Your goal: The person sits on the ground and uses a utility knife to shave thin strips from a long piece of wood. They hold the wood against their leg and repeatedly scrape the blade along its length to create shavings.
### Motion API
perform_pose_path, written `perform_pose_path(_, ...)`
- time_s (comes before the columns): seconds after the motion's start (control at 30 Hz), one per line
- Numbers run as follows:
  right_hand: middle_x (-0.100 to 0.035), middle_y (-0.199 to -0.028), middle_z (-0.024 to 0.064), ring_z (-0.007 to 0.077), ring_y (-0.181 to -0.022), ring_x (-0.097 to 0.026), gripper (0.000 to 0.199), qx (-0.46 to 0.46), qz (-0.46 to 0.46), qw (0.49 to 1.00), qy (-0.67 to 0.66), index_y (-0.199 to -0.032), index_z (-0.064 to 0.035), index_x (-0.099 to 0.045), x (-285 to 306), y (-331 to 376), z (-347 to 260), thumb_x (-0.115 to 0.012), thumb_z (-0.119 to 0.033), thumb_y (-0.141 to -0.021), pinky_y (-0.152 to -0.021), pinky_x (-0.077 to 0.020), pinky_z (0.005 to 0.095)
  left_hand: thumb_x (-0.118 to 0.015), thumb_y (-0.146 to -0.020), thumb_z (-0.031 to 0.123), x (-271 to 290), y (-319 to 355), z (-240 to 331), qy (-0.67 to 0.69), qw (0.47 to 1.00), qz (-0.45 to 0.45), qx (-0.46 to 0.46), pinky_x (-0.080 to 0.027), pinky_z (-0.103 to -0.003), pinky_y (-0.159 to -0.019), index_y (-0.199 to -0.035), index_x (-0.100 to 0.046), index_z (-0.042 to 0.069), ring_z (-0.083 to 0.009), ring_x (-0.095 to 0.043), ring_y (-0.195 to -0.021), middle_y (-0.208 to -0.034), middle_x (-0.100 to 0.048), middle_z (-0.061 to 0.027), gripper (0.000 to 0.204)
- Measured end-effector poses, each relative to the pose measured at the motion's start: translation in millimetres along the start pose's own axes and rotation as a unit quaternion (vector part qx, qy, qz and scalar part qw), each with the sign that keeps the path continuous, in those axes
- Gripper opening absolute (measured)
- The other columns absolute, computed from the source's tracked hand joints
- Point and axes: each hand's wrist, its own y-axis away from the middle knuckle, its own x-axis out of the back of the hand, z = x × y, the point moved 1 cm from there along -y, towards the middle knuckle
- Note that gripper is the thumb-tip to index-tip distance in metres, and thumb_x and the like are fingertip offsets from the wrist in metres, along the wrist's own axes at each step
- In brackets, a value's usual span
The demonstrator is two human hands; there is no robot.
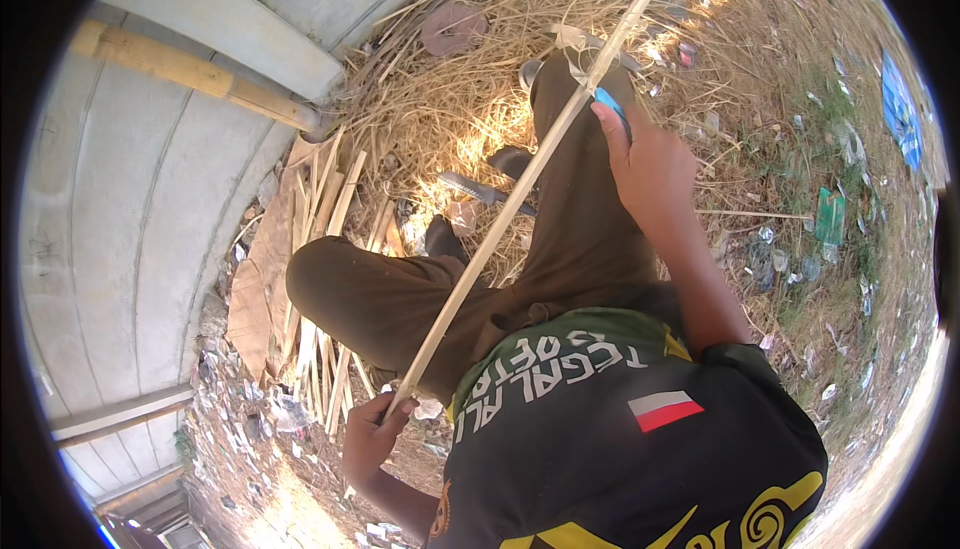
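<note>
Head view: my left hand (372, 436) grips the bamboo strip (520, 199); my right hand (650, 164) clamps a blue-handled knife (612, 104) near its far end, shaving barely begun, I judge.

Left hand (372, 436) grips bamboo strip (520, 199); right hand (650, 164) holds blue-handled knife (612, 104).

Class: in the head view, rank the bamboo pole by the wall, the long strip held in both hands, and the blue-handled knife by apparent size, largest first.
1. The long strip, reaching from the left hand to beyond the right hand.
2. The bamboo pole, shorter but thicker; fisheye bending makes this less sure.
3. The blue-handled knife, mostly hidden.
</note>
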Motion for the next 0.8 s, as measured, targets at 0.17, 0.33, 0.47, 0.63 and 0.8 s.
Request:
perform_pose_path(0.17,-0.06,-0.057,0.0155,0.0347,-0.053,-0.064,0.068,-0.01,-0.066,0.996,-0.067,-0.075,-0.007,-0.063,0.2,-5.8,9.7,-0.048,-0.065,-0.107,-0.053,-0.0481,0.0463,-0.078,-0.099,0.022,11.7,-5.0,-7.0,-0.032,0.999,0.017,0.034,-0.031,-0.026,-0.053,-0.111,-0.08,0.002,-0.0031,-0.042,-0.06,-0.065,-0.054,0.0058,0.023)
perform_pose_path(0.33,-0.05,-0.055,0.0097,0.0217,-0.056,-0.055,0.084,-0.156,-0.265,0.904,-0.297,-0.064,-0.0033,-0.059,12.3,-30.0,29.6,-0.04,-0.074,-0.106,-0.061,-0.0445,0.0366,-0.077,-0.1,0.023,5.7,-19.7,-9.8,0.009,1.0,-0.01,0.015,-0.033,-0.026,-0.053,-0.112,-0.08,0.001,-0.0036,-0.043,-0.059,-0.064,-0.054,0.0055,0.025)
perform_pose_path(0.47,-0.045,-0.056,0.004,0.0159,-0.056,-0.048,0.082,-0.2,-0.236,0.887,-0.344,-0.065,-0.0037,-0.057,14.5,-21.9,24.2,-0.042,-0.074,-0.106,-0.058,-0.0402,0.034,-0.076,-0.101,0.023,5.9,-25.3,-15.1,-0.02,1.0,-0.008,0.001,-0.033,-0.027,-0.053,-0.111,-0.079,0.0,-0.0039,-0.044,-0.059,-0.065,-0.056,0.0048,0.026)
perform_pose_path(0.63,-0.049,-0.057,0.0104,0.0228,-0.056,-0.054,0.073,-0.091,-0.181,0.932,-0.299,-0.075,-0.0013,-0.061,13.4,-4.2,27.6,-0.046,-0.064,-0.109,-0.059,-0.0424,0.0391,-0.077,-0.1,0.022,-3.3,-32.9,2.5,-0.058,0.997,0.037,-0.04,-0.033,-0.029,-0.053,-0.108,-0.078,0.0,-0.0059,-0.043,-0.058,-0.063,-0.058,-0.0002,0.023)
perform_pose_path(0.8,-0.057,-0.065,0.022,0.0426,-0.065,-0.06,0.061,-0.032,-0.171,0.963,-0.208,-0.093,-0.0021,-0.063,22.6,2.3,15.1,-0.048,-0.059,-0.11,-0.064,-0.0455,0.0501,-0.071,-0.103,0.022,-42.9,-55.2,63.9,-0.123,0.974,0.073,-0.174,-0.037,-0.035,-0.054,-0.102,-0.073,0.003,-0.0197,-0.049,-0.054,-0.061,-0.056,-0.0116,0.019)
